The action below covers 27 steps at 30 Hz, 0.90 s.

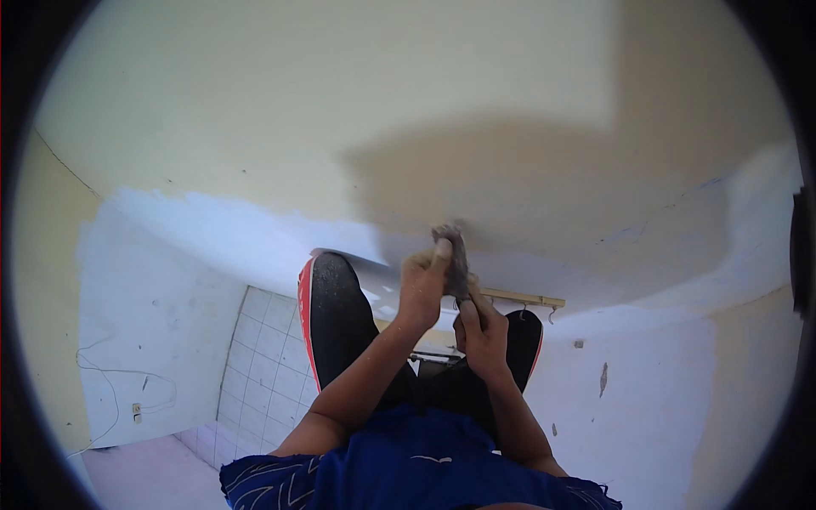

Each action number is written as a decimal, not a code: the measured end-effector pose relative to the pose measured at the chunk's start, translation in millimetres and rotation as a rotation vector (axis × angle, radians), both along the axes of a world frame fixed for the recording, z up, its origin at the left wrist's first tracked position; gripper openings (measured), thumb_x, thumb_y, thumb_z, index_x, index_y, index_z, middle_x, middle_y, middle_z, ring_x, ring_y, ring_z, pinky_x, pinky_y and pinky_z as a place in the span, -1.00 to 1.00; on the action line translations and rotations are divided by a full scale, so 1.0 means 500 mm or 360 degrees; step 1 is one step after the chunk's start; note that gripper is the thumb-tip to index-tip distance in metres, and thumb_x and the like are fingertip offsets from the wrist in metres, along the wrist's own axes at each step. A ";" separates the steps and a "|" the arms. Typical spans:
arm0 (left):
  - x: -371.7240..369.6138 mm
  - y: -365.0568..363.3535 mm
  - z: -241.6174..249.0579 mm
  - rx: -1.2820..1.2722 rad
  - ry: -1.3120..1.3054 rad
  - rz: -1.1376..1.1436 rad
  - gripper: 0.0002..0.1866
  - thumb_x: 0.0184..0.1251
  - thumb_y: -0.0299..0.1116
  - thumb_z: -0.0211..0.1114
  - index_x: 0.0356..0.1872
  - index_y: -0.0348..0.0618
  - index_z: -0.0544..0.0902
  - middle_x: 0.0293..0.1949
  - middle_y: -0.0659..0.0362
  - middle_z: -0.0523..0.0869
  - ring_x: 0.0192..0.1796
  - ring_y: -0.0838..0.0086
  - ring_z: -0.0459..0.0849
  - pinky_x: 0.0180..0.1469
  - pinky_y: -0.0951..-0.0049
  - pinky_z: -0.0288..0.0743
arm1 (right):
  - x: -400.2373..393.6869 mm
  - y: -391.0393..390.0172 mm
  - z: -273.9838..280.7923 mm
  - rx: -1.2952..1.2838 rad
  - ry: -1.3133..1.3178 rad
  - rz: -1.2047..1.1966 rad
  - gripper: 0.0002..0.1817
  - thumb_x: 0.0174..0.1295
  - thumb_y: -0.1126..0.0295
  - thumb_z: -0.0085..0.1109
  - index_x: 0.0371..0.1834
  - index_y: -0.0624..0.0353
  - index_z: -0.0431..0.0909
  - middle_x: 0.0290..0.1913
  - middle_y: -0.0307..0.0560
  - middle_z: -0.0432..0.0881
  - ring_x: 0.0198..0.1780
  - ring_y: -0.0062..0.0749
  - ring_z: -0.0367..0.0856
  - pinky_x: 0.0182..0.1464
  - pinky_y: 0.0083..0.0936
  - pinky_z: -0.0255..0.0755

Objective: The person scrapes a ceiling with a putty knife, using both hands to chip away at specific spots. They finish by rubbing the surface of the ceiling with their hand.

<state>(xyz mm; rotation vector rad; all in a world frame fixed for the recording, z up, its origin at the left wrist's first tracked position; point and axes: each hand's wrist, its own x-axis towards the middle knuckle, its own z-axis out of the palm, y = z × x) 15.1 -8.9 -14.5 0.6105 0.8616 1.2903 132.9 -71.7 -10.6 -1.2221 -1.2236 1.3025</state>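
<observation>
1. Nearest, the blue shirt (399, 459) fills the bottom; both bare forearms reach from it towards 12 o'clock, between knees in black trousers (336, 297) with a red side stripe.
2. The right hand (483, 336) sits lower, between 5 and 6 o'clock from the grey dusty strip (460, 268); its thumb and fingers are drawn narrow and appear to pinch the strip's bottom end. Its exact contact is partly hidden.
3. The left hand (422, 282), towards 8 or 9 o'clock from the strip, is closed on its upper part, thumb laid along the near face.
4. The strip itself lies between the two hands, long axis running roughly 11 to 5 o'clock. The left hand is nearer the upper tip; the right, the lower end. Its material, sandpaper or cloth, cannot be told.
5. Towards 4 o'clock, beyond the right hand, is a wooden hook rail (531, 299).
6. Farthest, past the tip at 12 o'clock, stands the wall (340, 93), cream above a white-coated band, with a broad shadow at 1 o'clock. Whether the tip touches the wall cannot be told.
</observation>
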 end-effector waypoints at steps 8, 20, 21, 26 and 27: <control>0.006 -0.003 0.010 0.0018 0.0148 -0.0059 -0.53 0.56 -0.07 0.09 -0.38 -0.33 0.59 -0.48 0.04 0.70 -0.46 0.38 0.73 -0.38 0.42 0.64 | -0.006 -0.022 -0.007 -0.0167 0.0228 -0.0044 -0.61 0.52 0.36 -0.08 0.30 0.34 0.42 -0.66 -0.38 0.33 -0.70 -0.78 0.22 -0.66 -0.71 0.11; 0.001 0.004 0.025 0.0144 0.0255 0.0060 -0.51 0.57 -0.05 0.07 -0.40 -0.31 0.59 -0.52 0.07 0.69 -0.48 0.42 0.72 -0.42 0.46 0.63 | -0.014 0.008 -0.021 -0.0067 0.0354 0.0017 -0.67 0.57 0.33 -0.18 0.20 0.30 0.43 -0.68 -0.38 0.23 -0.73 -0.76 0.13 -0.71 -0.70 0.04; 0.004 0.002 0.016 0.0145 0.0260 0.0079 -0.51 0.58 -0.04 0.06 -0.40 -0.31 0.59 -0.52 0.08 0.69 -0.48 0.43 0.72 -0.41 0.46 0.63 | -0.012 0.004 -0.028 -0.0073 0.0352 0.0015 -0.67 0.57 0.33 -0.18 0.20 0.30 0.43 -0.68 -0.38 0.23 -0.73 -0.76 0.13 -0.71 -0.70 0.04; 0.021 -0.009 -0.027 0.0279 0.0308 0.0022 -0.48 0.60 -0.04 0.02 -0.39 -0.32 0.60 -0.53 0.07 0.69 -0.49 0.41 0.71 -0.39 0.42 0.63 | 0.007 -0.003 -0.079 -0.0173 0.0516 0.0003 -0.74 0.54 0.33 -0.09 0.05 0.28 0.51 -0.64 -0.38 0.33 -0.70 -0.75 0.22 -0.66 -0.69 0.08; 0.020 -0.007 -0.013 0.0287 0.0308 0.0030 -0.48 0.60 -0.04 0.02 -0.39 -0.32 0.60 -0.53 0.07 0.69 -0.49 0.41 0.71 -0.39 0.42 0.63 | -0.002 0.000 -0.067 -0.0166 0.0515 0.0012 -0.74 0.54 0.33 -0.09 0.05 0.28 0.51 -0.64 -0.38 0.33 -0.70 -0.75 0.22 -0.66 -0.69 0.08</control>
